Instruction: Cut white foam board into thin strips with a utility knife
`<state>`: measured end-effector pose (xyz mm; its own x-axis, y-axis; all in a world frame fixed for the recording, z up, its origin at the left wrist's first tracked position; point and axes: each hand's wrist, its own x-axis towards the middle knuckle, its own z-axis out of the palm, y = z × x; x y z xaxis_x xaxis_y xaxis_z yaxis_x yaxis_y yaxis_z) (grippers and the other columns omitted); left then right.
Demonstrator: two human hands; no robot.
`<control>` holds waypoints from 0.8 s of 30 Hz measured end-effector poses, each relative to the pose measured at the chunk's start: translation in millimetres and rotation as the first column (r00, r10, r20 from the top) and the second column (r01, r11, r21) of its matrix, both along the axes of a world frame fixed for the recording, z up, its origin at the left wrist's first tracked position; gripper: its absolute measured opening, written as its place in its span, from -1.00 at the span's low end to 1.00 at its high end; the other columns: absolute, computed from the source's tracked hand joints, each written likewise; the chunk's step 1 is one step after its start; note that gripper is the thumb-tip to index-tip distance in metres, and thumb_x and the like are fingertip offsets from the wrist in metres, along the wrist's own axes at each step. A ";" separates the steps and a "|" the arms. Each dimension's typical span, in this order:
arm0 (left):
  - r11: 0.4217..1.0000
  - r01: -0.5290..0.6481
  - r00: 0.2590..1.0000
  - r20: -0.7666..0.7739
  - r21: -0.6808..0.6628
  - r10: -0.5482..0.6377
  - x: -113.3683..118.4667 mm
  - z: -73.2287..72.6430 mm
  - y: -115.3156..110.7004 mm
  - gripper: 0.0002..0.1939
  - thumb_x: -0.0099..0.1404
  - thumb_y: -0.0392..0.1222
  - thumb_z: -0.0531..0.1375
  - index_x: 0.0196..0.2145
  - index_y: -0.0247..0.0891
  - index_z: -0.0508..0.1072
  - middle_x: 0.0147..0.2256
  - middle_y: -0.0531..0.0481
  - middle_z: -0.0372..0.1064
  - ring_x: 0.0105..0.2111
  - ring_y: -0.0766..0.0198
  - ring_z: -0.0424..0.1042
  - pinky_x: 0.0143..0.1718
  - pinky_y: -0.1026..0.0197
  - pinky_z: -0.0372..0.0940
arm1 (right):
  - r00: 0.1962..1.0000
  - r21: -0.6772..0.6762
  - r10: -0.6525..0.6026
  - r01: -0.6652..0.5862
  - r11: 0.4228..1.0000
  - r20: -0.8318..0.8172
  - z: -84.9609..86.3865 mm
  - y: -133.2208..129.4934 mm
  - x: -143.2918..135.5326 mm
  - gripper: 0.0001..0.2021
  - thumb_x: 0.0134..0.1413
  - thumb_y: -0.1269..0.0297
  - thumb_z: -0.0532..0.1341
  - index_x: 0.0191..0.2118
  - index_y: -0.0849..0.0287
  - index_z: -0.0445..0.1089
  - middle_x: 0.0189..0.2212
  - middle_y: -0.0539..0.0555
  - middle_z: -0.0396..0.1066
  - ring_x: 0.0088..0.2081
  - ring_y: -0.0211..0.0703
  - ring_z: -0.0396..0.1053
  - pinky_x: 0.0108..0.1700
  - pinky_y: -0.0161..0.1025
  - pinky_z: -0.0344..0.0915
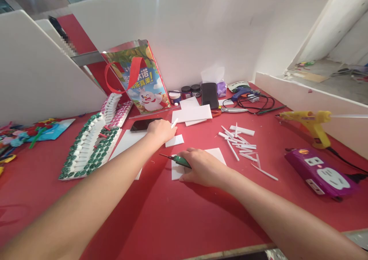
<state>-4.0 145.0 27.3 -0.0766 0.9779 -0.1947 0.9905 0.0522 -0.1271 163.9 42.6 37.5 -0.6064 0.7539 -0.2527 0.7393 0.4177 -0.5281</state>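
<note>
My left hand (162, 131) reaches to the middle of the table, fingers closed, with a small white strip (174, 123) sticking up from them. Just below it lies a small white rectangular piece (175, 140). My right hand (202, 166) is closed around a slim green-handled craft knife (181, 161), its thin metal tip pointing left. Under this hand a white board (217, 155) lies on the red table (161, 221), partly covered. A larger white sheet (123, 147) lies beneath my left forearm, and a dark phone (140, 125) is beside my left hand.
Cut white strips (240, 143) lie scattered to the right, near a yellow glue gun (312, 122) and purple power strip (319, 173). Behind are white boards (192, 113), scissors (234, 109) and a blue glue gun (241, 94). A decorated white model (83, 148) and colourful bag (146, 83) stand left.
</note>
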 end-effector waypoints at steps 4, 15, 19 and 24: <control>1.000 -0.014 1.000 -0.018 -0.024 0.014 -1.6 -0.5 -3.4 -0.53 0.25 0.07 0.06 -0.05 -0.26 0.53 -0.09 -0.35 0.52 -0.04 -0.14 0.49 -0.12 0.05 0.33 | 1.000 -0.003 -0.007 0.007 1.000 -0.014 -2.0 0.2 0.1 -0.59 -0.03 0.15 0.39 -0.06 0.19 0.44 -0.14 0.16 0.46 -0.19 -0.04 0.43 -0.33 -0.28 0.11; 0.981 0.126 0.992 0.048 -0.145 -0.121 -37.4 12.8 -32.5 -0.60 0.27 -0.05 0.00 -0.04 -0.30 0.37 -0.06 -0.30 0.42 -0.09 -0.09 0.49 -0.20 0.11 0.32 | 1.000 -0.017 -0.013 0.012 1.000 -0.020 -3.6 1.2 0.5 -0.58 -0.04 0.16 0.38 -0.04 0.17 0.44 -0.16 0.13 0.47 -0.21 -0.06 0.43 -0.35 -0.29 0.11; 0.975 0.159 0.987 0.048 -0.155 -0.153 -73.3 33.7 -41.9 -0.62 0.31 0.06 -0.07 -0.10 -0.22 0.31 -0.15 -0.19 0.38 -0.27 -0.02 0.51 -0.32 0.12 0.30 | 0.999 -0.028 -0.019 0.018 0.999 -0.026 -4.1 2.3 0.3 -0.62 -0.06 0.14 0.39 -0.11 0.17 0.46 -0.17 0.12 0.47 -0.23 -0.07 0.43 -0.38 -0.30 0.09; 0.958 0.260 0.964 -0.026 -0.120 -0.265 -129.5 44.0 -51.9 -0.73 0.22 -0.08 0.03 -0.17 -0.27 0.29 -0.11 -0.25 0.30 -0.22 -0.06 0.46 -0.20 0.05 0.29 | 1.000 -0.006 -0.021 0.021 1.000 -0.016 -5.9 2.7 0.0 -0.59 -0.06 0.14 0.38 -0.06 0.16 0.45 -0.14 0.14 0.47 -0.20 -0.05 0.42 -0.36 -0.29 0.09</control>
<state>-133.5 93.1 71.3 0.1694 0.9360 -0.3086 0.9611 -0.2262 -0.1585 163.9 45.4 31.6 -0.5943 0.7652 -0.2476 0.7394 0.3988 -0.5424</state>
